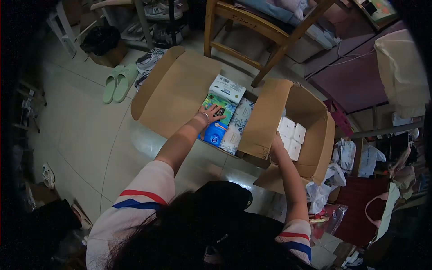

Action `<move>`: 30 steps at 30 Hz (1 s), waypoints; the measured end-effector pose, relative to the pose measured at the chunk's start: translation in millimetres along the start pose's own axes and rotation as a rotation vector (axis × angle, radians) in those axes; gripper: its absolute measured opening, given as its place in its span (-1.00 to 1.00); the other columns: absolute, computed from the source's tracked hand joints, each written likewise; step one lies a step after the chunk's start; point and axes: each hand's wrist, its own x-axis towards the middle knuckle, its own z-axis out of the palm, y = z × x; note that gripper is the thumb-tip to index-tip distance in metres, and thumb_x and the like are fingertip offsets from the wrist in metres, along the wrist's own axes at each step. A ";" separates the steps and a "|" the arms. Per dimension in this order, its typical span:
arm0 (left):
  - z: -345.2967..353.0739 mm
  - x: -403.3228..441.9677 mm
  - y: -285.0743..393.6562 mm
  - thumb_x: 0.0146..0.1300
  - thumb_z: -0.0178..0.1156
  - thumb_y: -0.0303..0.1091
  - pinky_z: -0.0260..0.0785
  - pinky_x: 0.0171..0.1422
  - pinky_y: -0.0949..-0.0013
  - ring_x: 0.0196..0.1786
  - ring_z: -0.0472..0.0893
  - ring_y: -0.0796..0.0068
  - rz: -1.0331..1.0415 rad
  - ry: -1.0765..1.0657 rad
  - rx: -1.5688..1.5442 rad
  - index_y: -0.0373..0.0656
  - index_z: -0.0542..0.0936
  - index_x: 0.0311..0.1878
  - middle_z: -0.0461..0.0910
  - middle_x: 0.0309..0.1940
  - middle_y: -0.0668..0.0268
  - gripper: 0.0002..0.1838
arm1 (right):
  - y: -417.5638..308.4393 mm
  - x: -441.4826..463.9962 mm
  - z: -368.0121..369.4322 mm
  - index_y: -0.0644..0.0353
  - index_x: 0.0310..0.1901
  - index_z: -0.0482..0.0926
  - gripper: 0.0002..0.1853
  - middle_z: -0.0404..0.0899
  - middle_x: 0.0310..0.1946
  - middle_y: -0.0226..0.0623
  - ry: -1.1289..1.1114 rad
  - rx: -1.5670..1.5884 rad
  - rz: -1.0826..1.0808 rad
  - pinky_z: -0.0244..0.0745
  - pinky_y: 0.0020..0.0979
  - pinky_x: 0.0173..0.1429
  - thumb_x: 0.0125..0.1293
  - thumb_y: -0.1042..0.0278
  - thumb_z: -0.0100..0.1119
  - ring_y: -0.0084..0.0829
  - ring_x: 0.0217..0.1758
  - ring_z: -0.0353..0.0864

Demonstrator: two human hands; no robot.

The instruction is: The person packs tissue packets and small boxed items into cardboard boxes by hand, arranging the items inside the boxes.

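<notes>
My left hand (212,112) lies with its fingers spread on a green patterned tissue pack (228,108) in the left cardboard box (189,74). Beside that pack are a blue pack (214,134), a white pack (228,88) and blue-and-white floral packs (236,126). At the near edge of the right cardboard box (264,119), my right hand (277,146) is closed around the cardboard by the flap; some of its fingers are hidden. Several white wrapped packs (292,135) sit inside that box, close to my right hand.
A wooden chair (247,24) stands beyond the boxes. Green slippers (119,83), sneakers (150,60) and a black-lined bin (101,42) are at the far left. Plastic bags (330,180) and a dark red bag (360,207) crowd the right side.
</notes>
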 end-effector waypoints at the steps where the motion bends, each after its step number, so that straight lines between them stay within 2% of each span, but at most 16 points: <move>1: 0.6 -2.1 -0.9 -0.92 0.57 0.00 -0.04 0.26 -0.10 0.43 -0.22 0.17 0.020 0.019 0.023 0.45 -0.16 0.34 -0.32 0.40 0.19 0.54 | -3.3 -3.2 -5.8 0.11 -0.10 0.47 -0.67 0.41 -0.18 -0.27 -0.003 0.013 -0.030 0.26 -0.25 -0.06 0.03 0.31 0.03 -0.26 -0.02 0.31; 5: -3.0 -15.9 -1.4 -0.82 0.54 0.07 -0.09 0.29 -0.13 0.42 -0.21 0.11 0.098 0.160 0.136 0.36 -0.18 0.36 -0.32 0.39 0.14 0.50 | -5.0 -9.9 -25.9 0.18 -0.11 0.46 -0.67 0.38 -0.13 -0.22 0.011 -0.110 0.042 0.29 -0.17 -0.03 0.04 0.33 0.03 -0.23 -0.02 0.32; 7: -6.7 -35.4 -3.0 -0.69 0.53 0.07 -0.15 0.30 -0.19 0.42 -0.26 0.06 0.163 0.212 0.130 0.26 -0.04 0.35 -0.34 0.39 0.13 0.36 | -11.7 -21.6 -64.2 0.24 -0.08 0.38 -0.49 0.34 -0.08 -0.15 -0.100 -0.050 0.204 0.30 -0.09 0.02 -0.12 0.23 0.22 -0.23 -0.02 0.33; 8: -13.3 -50.7 -4.4 -0.57 0.50 0.05 -0.08 0.30 -0.13 0.40 -0.13 0.08 0.187 0.295 -0.057 0.16 0.11 0.30 -0.22 0.37 0.10 0.20 | -15.7 -33.4 -88.2 0.30 -0.06 0.29 -0.24 0.30 -0.05 -0.08 0.065 0.056 0.184 0.34 -0.09 0.04 -0.38 0.19 0.39 -0.19 0.00 0.34; 10: -17.4 -65.6 -18.7 -0.44 0.48 0.03 -0.01 0.30 -0.07 0.37 0.00 0.11 0.209 0.384 -0.243 0.06 0.25 0.24 -0.09 0.35 0.08 0.04 | -11.8 -48.9 -137.7 0.33 -0.04 0.24 -0.13 0.35 -0.08 -0.05 0.036 0.291 0.300 0.39 -0.15 -0.01 -0.49 0.20 0.44 -0.08 -0.03 0.39; 12: -12.9 -74.5 -47.0 -0.18 0.40 -0.09 0.16 0.25 0.21 0.22 0.31 0.22 0.259 0.629 -0.956 -0.13 0.41 0.09 0.28 0.17 0.04 -0.29 | -9.1 -65.3 -206.0 0.39 -0.01 0.22 -0.15 0.41 -0.11 -0.02 0.053 0.415 0.528 0.43 -0.23 -0.02 -0.43 0.24 0.39 -0.07 -0.08 0.47; 13: -21.0 -84.9 -55.5 0.03 0.27 -0.11 0.32 0.10 0.39 -0.01 0.52 0.31 0.193 0.795 -0.945 -0.15 0.44 0.04 0.50 -0.08 0.06 -0.47 | 5.8 -74.1 -220.8 0.39 0.01 0.21 -0.16 0.43 -0.13 -0.02 0.222 0.526 0.481 0.43 -0.26 -0.02 -0.41 0.28 0.37 -0.12 -0.10 0.50; 14: -27.6 -83.0 -63.6 0.03 0.27 -0.11 0.32 0.10 0.39 -0.01 0.52 0.31 0.187 0.794 -0.949 -0.15 0.44 0.04 0.50 -0.08 0.06 -0.47 | 16.3 -82.4 -234.1 0.39 0.03 0.20 -0.17 0.45 -0.14 -0.01 0.388 0.639 0.433 0.43 -0.29 -0.01 -0.39 0.33 0.34 -0.17 -0.13 0.52; 16: -43.8 -75.1 -70.2 0.17 0.14 -0.08 0.30 0.13 0.38 0.02 0.50 0.34 0.213 0.754 -1.623 -0.14 0.43 0.07 0.50 -0.05 0.12 -0.53 | 1.1 -65.1 -287.2 0.37 0.04 0.19 -0.18 0.44 -0.13 -0.06 0.573 0.654 0.359 0.41 -0.35 0.00 -0.38 0.38 0.32 -0.28 -0.11 0.50; 17: -69.6 -83.8 -59.9 0.19 -0.02 0.17 0.27 0.16 0.29 0.12 0.42 0.31 0.259 0.652 -1.667 -0.12 0.33 0.17 0.43 0.04 0.12 -0.36 | -6.1 -49.5 -293.5 0.36 0.05 0.19 -0.20 0.40 -0.07 -0.09 0.633 0.834 0.290 0.34 -0.34 0.09 -0.36 0.41 0.31 -0.31 -0.02 0.43; 20: -102.6 -80.6 -21.8 0.12 -0.37 0.42 0.28 0.15 0.07 0.25 0.26 0.18 0.115 0.399 -1.822 -0.05 0.11 0.30 0.16 0.25 0.12 -0.15 | -34.0 10.0 -280.8 0.25 0.09 0.17 -0.22 0.33 0.01 -0.16 0.636 1.020 0.169 0.25 -0.36 0.18 -0.27 0.43 0.30 -0.35 0.11 0.34; 21: -106.8 -77.6 -21.8 0.12 -0.37 0.42 0.28 0.15 0.07 0.25 0.26 0.18 0.111 0.412 -1.816 -0.05 0.11 0.30 0.16 0.25 0.12 -0.15 | -42.4 33.6 -259.9 0.19 0.14 0.15 -0.23 0.32 0.03 -0.20 0.655 1.108 0.030 0.28 -0.37 0.15 -0.20 0.46 0.29 -0.37 0.13 0.33; 23: -102.6 -71.8 -29.2 0.17 -0.29 0.32 0.40 0.01 0.09 0.19 0.30 0.09 0.328 0.388 -2.284 -0.01 0.05 0.32 0.21 0.20 0.12 -0.23 | -80.5 68.4 -238.9 0.22 0.27 0.02 -0.05 0.19 0.17 -0.17 0.620 1.438 0.035 0.10 -0.34 0.27 -0.23 0.46 0.30 -0.32 0.24 0.17; 27: -85.4 -75.1 -33.9 0.21 -0.17 0.11 0.49 -0.15 0.09 0.09 0.38 0.19 -0.129 0.605 -2.021 -0.07 0.16 0.25 0.30 0.09 0.18 -0.37 | -107.7 108.9 -171.3 0.18 0.34 -0.17 -0.04 0.11 0.24 -0.18 0.440 1.751 0.109 0.05 -0.35 0.29 -0.05 0.42 0.25 -0.32 0.28 0.10; 29: -50.4 -44.2 -39.9 0.24 -0.17 0.06 0.43 -0.05 0.19 0.08 0.38 0.25 -0.109 0.599 -1.972 -0.10 0.20 0.24 0.33 0.06 0.17 -0.41 | -123.2 120.5 -151.6 0.16 0.35 -0.25 -0.09 0.11 0.25 -0.19 0.431 2.092 0.411 0.03 -0.37 0.30 0.11 0.34 0.18 -0.34 0.28 0.12; 30: -31.0 -26.6 -42.2 0.25 -0.18 0.02 0.37 0.02 0.20 0.08 0.40 0.22 -0.095 0.722 -1.833 -0.05 0.21 0.24 0.35 0.07 0.13 -0.45 | -126.6 126.1 -132.2 0.16 0.35 -0.27 -0.10 0.11 0.25 -0.19 0.478 2.014 0.414 0.03 -0.39 0.30 0.14 0.29 0.17 -0.34 0.28 0.12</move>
